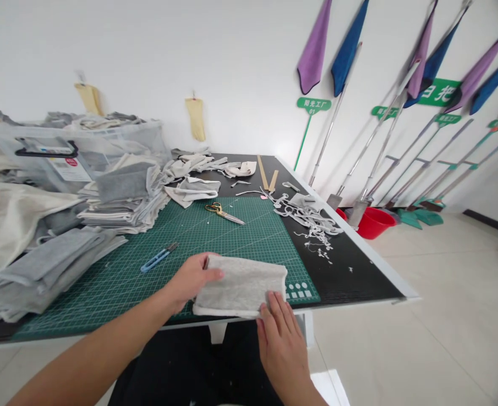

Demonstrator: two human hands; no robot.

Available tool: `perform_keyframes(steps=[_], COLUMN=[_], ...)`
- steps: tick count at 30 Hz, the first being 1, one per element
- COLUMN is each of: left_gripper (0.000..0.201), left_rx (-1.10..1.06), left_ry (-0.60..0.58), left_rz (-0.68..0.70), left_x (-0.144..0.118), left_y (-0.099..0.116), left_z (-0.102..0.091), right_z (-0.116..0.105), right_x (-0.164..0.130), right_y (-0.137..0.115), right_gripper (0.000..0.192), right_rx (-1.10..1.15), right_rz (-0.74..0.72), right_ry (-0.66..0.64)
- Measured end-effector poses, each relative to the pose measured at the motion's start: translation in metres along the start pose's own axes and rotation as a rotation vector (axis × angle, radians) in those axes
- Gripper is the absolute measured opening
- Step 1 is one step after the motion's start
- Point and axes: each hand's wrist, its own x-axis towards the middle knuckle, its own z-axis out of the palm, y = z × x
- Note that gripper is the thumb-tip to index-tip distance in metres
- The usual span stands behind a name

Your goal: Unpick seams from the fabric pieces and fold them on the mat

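cloth: while it lies on the green mat (pixel 240 237), the folded cloth (pixel 241 286) is held flat.
left hand (pixel 192 279): cloth's left edge is pinched.
right hand (pixel 280 332): fingers are spread flat, pressed on its lower right corner.
scissors (pixel 223 212): left well apart.

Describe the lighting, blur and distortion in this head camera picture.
Head view: even, soft light with faint shadows and no harsh glare on the green cutting mat; wide-angle distortion tilts the table edge and leaning mops; the left margin is smeared; the left hand, right hand and grey cloth look sharp.
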Motion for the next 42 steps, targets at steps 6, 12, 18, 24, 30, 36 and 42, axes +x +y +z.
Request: perform_keyframes(steps=[6, 12, 18, 24, 30, 36, 42], left_gripper=[0.029, 0.026, 0.024, 0.022, 0.025, 0.024, 0.018], left_rx=[0.173, 0.309, 0.208, 0.200, 0.309, 0.531, 0.495], left_ry=[-0.018, 0.125, 0.278, 0.284, 0.277, 0.298, 0.257], left_rz=[0.143, 0.261, 0.301, 0.314, 0.276, 0.186, 0.133], left_x=[-0.016, -0.016, -0.020, -0.021, -0.020, -0.016, -0.011], left_y=[-0.003, -0.002, 0.001, 0.002, 0.004, 0.006, -0.014], left_z=[0.007, 0.005, -0.018, -0.028, -0.035, -0.049, -0.061], right_z=[0.003, 0.001, 0.004, 0.019, 0.030, 0.028, 0.025], right_x=[-0.001, 0.003, 0.018, 0.029, 0.033, 0.043, 0.058], right_y=[0.003, 0.011, 0.021, 0.021, 0.016, 0.009, 0.003], right_gripper=[0.025, 0.027, 0.049, 0.052, 0.048, 0.040, 0.035], right_rx=[0.009, -0.040, -0.057, -0.013, 0.000, 0.005, 0.053], right_rz=[-0.020, -0.143, -0.203, -0.211, -0.229, -0.332, -0.418], right_ry=[0.021, 0.072, 0.070, 0.020, 0.013, 0.012, -0.042])
